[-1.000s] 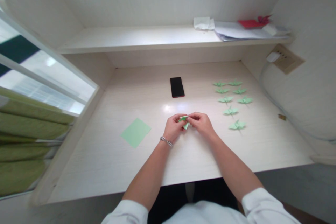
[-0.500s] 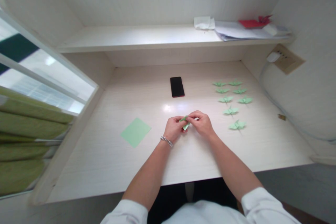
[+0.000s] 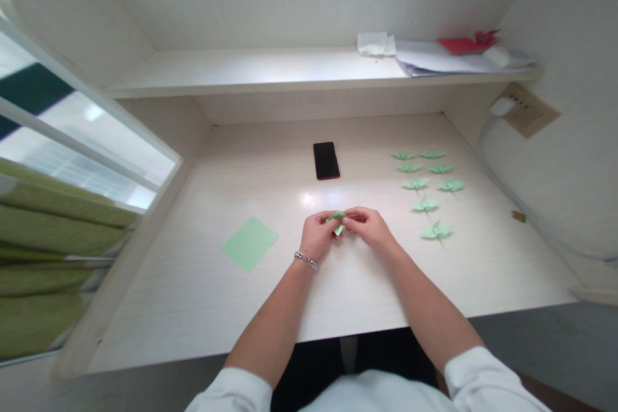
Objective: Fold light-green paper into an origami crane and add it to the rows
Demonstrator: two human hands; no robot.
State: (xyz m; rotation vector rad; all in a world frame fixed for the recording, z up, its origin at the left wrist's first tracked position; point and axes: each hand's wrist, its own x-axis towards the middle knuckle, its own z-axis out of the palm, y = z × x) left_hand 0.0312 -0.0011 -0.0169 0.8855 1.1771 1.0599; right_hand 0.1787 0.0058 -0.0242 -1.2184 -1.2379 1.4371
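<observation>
A small piece of folded green paper [image 3: 338, 229] is held between my two hands over the middle of the desk. My left hand [image 3: 317, 233], with a chain bracelet on its wrist, pinches it from the left. From the other side, the fingertips of my right hand [image 3: 367, 225] close on its right edge. Fingers cover part of the fold. To the left lies a flat square sheet of green paper [image 3: 250, 244]. Several green origami cranes [image 3: 425, 205] stand in two rough columns on the right.
A black phone [image 3: 326, 161] lies on the desk [image 3: 193, 309] beyond my hands. Above, the shelf [image 3: 251, 67] carries papers [image 3: 434, 58], a tissue [image 3: 375, 44] and a red folded paper piece [image 3: 486, 37]. At the right wall, a cable [image 3: 502, 183] hangs from a socket [image 3: 526, 109].
The folded green paper has turned slightly, and its upper part now shows more between my fingers. My right fingers have shifted a little to the left; everything on the desk stays put.
</observation>
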